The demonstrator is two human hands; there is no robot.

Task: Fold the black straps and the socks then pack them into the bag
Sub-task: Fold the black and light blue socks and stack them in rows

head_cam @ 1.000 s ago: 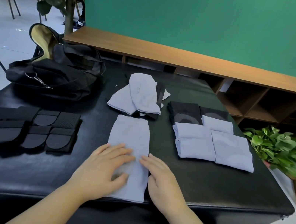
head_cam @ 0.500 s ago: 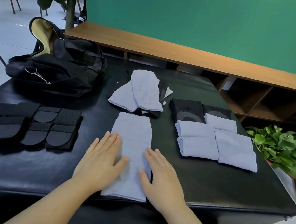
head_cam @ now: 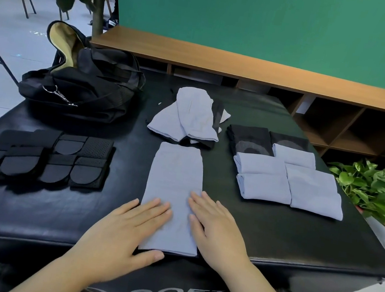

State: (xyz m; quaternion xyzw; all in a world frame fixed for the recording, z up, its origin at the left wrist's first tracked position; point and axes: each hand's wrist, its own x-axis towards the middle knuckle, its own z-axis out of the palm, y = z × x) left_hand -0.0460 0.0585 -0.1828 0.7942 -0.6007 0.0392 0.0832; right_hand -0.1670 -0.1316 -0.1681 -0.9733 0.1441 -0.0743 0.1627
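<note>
Left hand point(head_cam: 120, 231), right hand point(head_cam: 216, 233) flat, fingers straight, pressing grey sock point(head_cam: 174, 188) at table point(head_cam: 297, 240) front edge.

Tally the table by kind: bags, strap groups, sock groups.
Bag: 1
Strap group: 1
Sock groups: 3, namely loose heap, flat sock, folded set
Total: 5

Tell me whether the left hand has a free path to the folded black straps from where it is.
Probably yes. The left hand lies flat on the sock's near left edge, holding nothing, and the black straps lie to its left on the table, with only bare tabletop between them.
</note>
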